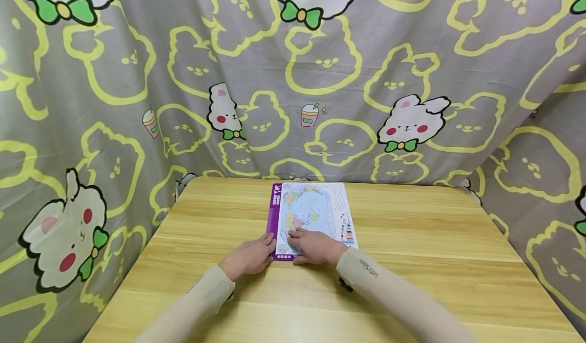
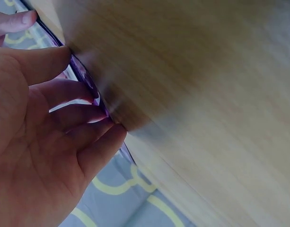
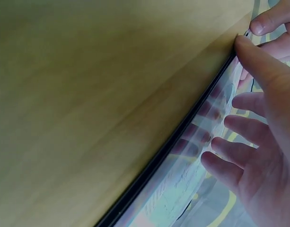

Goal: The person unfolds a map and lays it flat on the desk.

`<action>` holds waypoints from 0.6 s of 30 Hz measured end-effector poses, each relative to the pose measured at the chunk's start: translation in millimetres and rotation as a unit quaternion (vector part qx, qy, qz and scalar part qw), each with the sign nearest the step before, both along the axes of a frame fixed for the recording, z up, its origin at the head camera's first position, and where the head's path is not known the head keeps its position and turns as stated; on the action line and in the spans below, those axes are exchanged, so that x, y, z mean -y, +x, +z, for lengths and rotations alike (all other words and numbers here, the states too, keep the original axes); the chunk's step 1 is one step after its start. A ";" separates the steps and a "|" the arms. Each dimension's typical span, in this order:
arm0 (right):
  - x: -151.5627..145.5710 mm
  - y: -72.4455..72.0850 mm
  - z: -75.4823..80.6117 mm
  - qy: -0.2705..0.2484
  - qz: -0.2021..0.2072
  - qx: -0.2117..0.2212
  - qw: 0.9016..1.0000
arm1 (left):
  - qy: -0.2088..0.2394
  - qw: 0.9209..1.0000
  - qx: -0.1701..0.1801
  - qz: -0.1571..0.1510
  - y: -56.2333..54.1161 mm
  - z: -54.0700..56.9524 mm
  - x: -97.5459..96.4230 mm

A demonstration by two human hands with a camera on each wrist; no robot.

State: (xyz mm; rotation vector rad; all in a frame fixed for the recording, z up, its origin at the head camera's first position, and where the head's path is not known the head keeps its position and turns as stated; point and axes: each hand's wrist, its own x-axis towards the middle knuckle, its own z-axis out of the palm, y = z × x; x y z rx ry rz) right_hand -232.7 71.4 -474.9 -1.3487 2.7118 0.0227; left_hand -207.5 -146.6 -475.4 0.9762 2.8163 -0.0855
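Clearly, the head view alone gives the whole layout: a map board [image 1: 316, 208] with a purple border [image 1: 272, 223] lies flat on the wooden table [image 1: 435, 241], its top near the far edge and a patterned curtain [image 1: 329, 48] behind. There, the left hand [image 1: 249, 256] rests at the board's lower left side, while the right hand [image 1: 316, 246] reaches over its lower part and covers some of the map. From above, the gap beneath the right fingers is hard to judge; the right wrist view shows it, with four fingers spread a little above the glossy surface, their reflections below them, and the thumb at the board's dark near edge. The left wrist view shows what the head view hides, the left palm and fingers, nearly straight and close together, tips against the purple edge. Whether they pinch that edge, I cannot tell. Most of the board is cut off in both wrist views, and its print there is too slanted and washed out to read. A small dark object [image 1: 345, 284] under the right sleeve [image 1: 389, 287] is mostly hidden.
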 end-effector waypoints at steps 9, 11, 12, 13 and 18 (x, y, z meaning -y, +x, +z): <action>4.6 -2.9 -4.0 0.003 0.001 0.001 1.000 | -0.004 1.000 0.003 0.002 -1.0 -0.5 0.3; 5.0 -2.1 -3.6 0.004 0.000 0.002 1.000 | -0.005 1.000 0.004 0.002 -0.8 -0.2 -0.1; 5.2 -1.7 -3.1 0.004 -0.001 0.004 1.000 | -0.006 1.000 0.003 0.002 -0.8 -0.3 -0.2; 5.1 -1.6 -2.8 0.003 0.000 0.006 1.000 | -0.006 1.000 0.002 0.001 -0.7 -0.6 -0.1; 3.2 -1.4 0.0 -0.004 0.002 0.006 1.000 | -0.008 1.000 0.000 -0.002 -1.0 -1.0 0.2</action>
